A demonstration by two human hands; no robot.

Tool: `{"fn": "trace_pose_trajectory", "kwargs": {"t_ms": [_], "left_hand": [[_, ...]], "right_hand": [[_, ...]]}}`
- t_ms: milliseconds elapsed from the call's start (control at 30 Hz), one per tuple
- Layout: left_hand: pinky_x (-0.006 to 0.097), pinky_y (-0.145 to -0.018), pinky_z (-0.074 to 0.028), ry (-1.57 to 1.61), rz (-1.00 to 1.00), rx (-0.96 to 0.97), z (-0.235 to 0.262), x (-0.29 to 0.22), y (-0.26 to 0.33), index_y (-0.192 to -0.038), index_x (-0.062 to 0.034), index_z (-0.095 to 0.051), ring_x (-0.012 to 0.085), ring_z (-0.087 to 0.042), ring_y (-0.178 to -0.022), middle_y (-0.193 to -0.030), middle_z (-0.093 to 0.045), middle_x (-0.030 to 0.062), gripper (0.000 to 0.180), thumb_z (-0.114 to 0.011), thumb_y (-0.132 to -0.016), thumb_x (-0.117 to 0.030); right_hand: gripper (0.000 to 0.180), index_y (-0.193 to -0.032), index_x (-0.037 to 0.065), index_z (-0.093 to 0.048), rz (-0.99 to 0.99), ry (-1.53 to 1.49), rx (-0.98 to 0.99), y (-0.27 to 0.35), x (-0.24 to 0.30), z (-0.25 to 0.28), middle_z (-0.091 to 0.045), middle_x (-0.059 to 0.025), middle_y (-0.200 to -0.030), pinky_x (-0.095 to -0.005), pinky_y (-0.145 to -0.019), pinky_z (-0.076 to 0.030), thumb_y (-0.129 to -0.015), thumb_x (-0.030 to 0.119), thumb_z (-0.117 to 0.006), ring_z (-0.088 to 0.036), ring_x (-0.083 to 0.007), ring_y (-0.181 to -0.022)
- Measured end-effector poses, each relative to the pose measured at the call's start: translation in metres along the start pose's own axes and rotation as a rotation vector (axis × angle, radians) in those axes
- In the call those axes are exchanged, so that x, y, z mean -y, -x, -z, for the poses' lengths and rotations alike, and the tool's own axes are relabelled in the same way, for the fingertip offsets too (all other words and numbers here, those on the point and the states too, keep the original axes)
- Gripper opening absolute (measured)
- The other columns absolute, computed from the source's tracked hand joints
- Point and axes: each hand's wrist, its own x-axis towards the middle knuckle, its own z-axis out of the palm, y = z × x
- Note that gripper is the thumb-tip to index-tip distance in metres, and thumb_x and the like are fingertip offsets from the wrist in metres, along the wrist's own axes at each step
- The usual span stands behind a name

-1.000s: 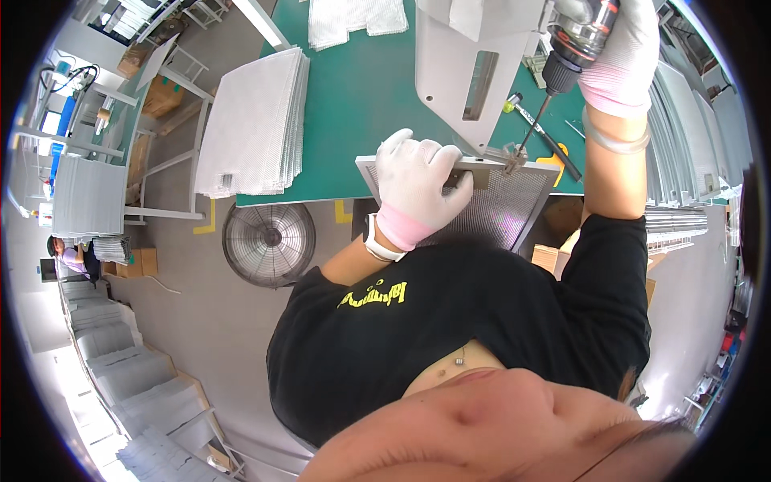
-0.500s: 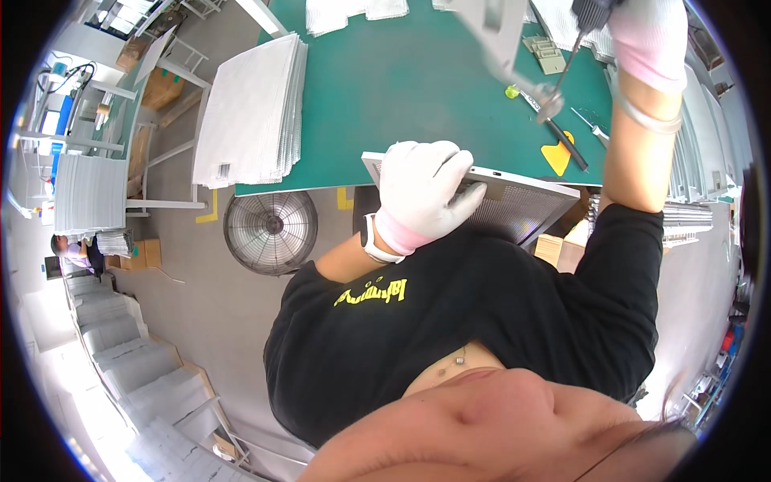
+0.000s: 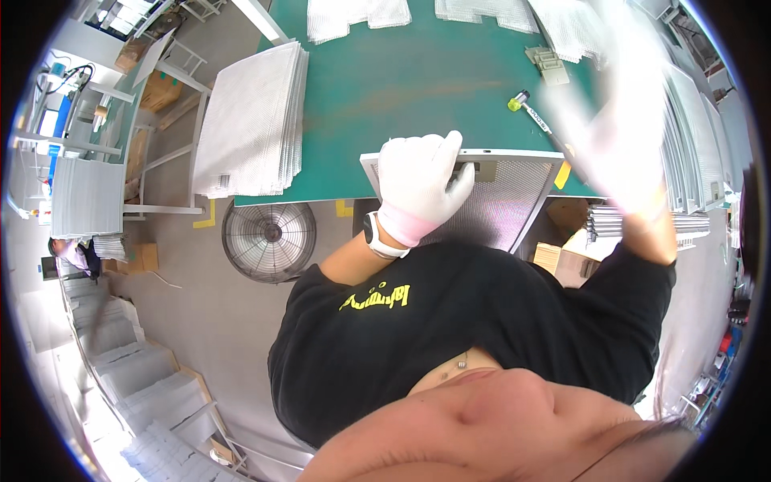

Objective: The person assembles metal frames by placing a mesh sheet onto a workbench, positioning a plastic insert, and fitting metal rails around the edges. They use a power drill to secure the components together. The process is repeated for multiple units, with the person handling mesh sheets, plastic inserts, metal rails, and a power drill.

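My left hand (image 3: 419,183), in a white glove with a pink cuff, is closed on the top edge of a metal-framed mesh panel (image 3: 502,210). The panel leans between my body and the table edge, its face sloping down toward me. A small plate-like fitting (image 3: 485,171) shows just beside my thumb. My right hand (image 3: 618,140), gloved too, is over the table's right side and smeared by motion; its fingers cannot be made out. Close to it lie a small mallet (image 3: 530,111) with a lime-green face and a partly covered yellow scraper (image 3: 563,174).
Stacked mesh sheets (image 3: 250,120) lie on the green table (image 3: 401,96) at the left, with more sheets (image 3: 357,18) along the far edge. Grey plastic parts (image 3: 548,66) lie near the mallet. A floor fan (image 3: 271,233) stands below the table's front edge. Panels (image 3: 695,136) stand at the right.
My right hand has come down and nearer from the far right, and the electric screwdriver it held no longer shows. The panel has tilted to show more of its mesh face; my left hand stays on it.
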Motion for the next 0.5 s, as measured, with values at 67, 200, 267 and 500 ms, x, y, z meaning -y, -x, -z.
{"fn": "trace_pose_trajectory", "kwargs": {"t_ms": [67,200,267,500], "left_hand": [[0.040,-0.065,-0.041,0.028,-0.004,0.048,-0.001,-0.003,-0.006,-0.108,-0.0060,-0.065,0.0250,-0.058,-0.067,-0.076,-0.059,0.0050,0.039,-0.075,-0.072,-0.016],[0.039,-0.068,-0.041,-0.043,-0.083,0.032,-0.007,-0.016,-0.002,-0.112,-0.0066,-0.066,0.0222,-0.057,-0.070,-0.079,-0.059,0.0028,0.040,-0.072,-0.075,-0.020],[0.038,-0.069,-0.041,-0.040,-0.099,0.052,-0.012,-0.017,0.003,-0.114,-0.0071,-0.066,0.0210,-0.057,-0.072,-0.080,-0.059,0.0016,0.040,-0.071,-0.077,-0.022],[0.037,-0.066,-0.039,-0.079,-0.137,0.143,-0.017,-0.031,0.001,-0.114,-0.0104,-0.066,0.0196,-0.054,-0.068,-0.076,-0.054,0.0008,0.044,-0.074,-0.077,-0.032]], "right_hand": [[0.067,-0.136,-0.002,-0.055,-0.091,-0.171,0.376,0.045,0.038,-0.016,-0.068,-0.0193,-0.112,-0.0413,-0.091,-0.052,-0.076,0.017,-0.076,-0.067,-0.0339,-0.103],[0.056,-0.124,0.001,-0.061,-0.346,-0.195,0.584,0.076,0.052,-0.043,-0.066,-0.0101,-0.072,-0.0377,-0.065,-0.052,-0.077,0.027,-0.076,-0.067,-0.0271,-0.067],[0.054,-0.121,0.001,-0.062,-0.385,-0.198,0.503,0.087,0.054,-0.047,-0.064,-0.0091,-0.066,-0.0375,-0.061,-0.052,-0.076,0.026,-0.076,-0.066,-0.0268,-0.062],[0.051,-0.117,0.001,-0.062,-0.526,-0.318,0.381,0.118,0.056,-0.038,-0.067,-0.0096,-0.076,-0.0382,-0.062,-0.053,-0.072,0.019,-0.079,-0.067,-0.0279,-0.065]]}}
